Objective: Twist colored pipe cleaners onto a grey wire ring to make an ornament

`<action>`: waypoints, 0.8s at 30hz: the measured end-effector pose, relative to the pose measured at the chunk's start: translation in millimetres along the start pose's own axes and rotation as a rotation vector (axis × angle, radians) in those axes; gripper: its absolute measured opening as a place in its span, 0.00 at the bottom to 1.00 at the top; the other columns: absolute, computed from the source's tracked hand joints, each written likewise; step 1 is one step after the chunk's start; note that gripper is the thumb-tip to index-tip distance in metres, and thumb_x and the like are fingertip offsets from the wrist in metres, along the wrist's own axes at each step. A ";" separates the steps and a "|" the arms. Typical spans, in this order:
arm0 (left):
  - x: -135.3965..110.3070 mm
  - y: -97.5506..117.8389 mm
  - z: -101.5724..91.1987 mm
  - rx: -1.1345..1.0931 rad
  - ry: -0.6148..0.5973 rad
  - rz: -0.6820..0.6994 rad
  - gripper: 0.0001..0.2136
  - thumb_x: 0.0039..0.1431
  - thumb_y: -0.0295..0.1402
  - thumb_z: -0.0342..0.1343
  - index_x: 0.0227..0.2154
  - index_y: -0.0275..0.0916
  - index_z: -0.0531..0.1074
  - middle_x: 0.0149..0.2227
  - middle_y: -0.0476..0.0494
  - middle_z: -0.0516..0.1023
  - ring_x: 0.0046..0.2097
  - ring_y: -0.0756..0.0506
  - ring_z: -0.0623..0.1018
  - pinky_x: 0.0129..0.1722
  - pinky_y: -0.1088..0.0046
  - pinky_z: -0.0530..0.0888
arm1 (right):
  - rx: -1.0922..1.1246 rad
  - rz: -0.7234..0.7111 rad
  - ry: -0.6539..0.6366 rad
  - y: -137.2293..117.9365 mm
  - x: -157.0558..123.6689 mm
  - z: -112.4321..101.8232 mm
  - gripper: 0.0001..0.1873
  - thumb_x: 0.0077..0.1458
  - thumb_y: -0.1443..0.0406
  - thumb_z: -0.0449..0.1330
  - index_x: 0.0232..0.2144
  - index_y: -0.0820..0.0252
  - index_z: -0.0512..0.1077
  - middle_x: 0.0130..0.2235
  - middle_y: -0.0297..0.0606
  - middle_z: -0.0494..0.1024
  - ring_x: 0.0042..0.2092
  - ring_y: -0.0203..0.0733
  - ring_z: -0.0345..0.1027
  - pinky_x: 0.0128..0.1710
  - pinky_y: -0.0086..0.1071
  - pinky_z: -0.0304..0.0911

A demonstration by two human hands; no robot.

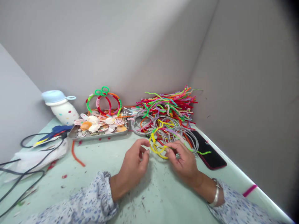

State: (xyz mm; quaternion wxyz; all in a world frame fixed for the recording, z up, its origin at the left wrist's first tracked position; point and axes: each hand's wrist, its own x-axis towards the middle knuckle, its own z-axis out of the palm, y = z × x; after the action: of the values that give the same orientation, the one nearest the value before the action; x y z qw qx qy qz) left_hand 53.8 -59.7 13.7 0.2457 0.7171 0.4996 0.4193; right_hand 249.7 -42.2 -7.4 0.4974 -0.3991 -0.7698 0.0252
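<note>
My left hand (pixel 134 163) and my right hand (pixel 183 160) meet over a yellow pipe cleaner (pixel 157 146) wound around a grey ring. Both hands pinch it, the left at its left side, the right at its lower right. Several more grey metal rings (pixel 142 123) lie just behind on the pale green table (pixel 98 168). A heap of coloured pipe cleaners (pixel 168 104) sits against the back wall. A silver bangle is on my right wrist.
A metal tray of seashells (pixel 99 126) stands at centre left, with wrapped rings (pixel 106 99) upright behind it. A white bottle (pixel 61 107) is far left, near black cables (pixel 28 168) and a blue tool (pixel 54 132). A dark phone (pixel 209 152) lies at right. A loose orange pipe cleaner (pixel 76 154) lies on the table.
</note>
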 end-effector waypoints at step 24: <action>-8.1 21.7 -15.6 -0.048 -0.227 0.508 0.10 0.57 0.23 0.51 0.41 0.40 0.67 0.34 0.46 0.77 0.34 0.48 0.77 0.37 0.70 0.72 | 0.013 0.061 0.027 1.9 2.4 -1.6 0.05 0.60 0.68 0.54 0.38 0.57 0.69 0.32 0.35 0.73 0.31 0.37 0.68 0.32 0.31 0.66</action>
State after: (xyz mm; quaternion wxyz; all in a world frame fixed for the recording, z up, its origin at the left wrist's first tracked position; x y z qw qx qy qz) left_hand 50.4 -76.4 35.8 0.2041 0.8557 0.2629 0.3962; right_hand 251.6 -40.0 -5.6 0.5094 -0.4196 -0.7502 0.0398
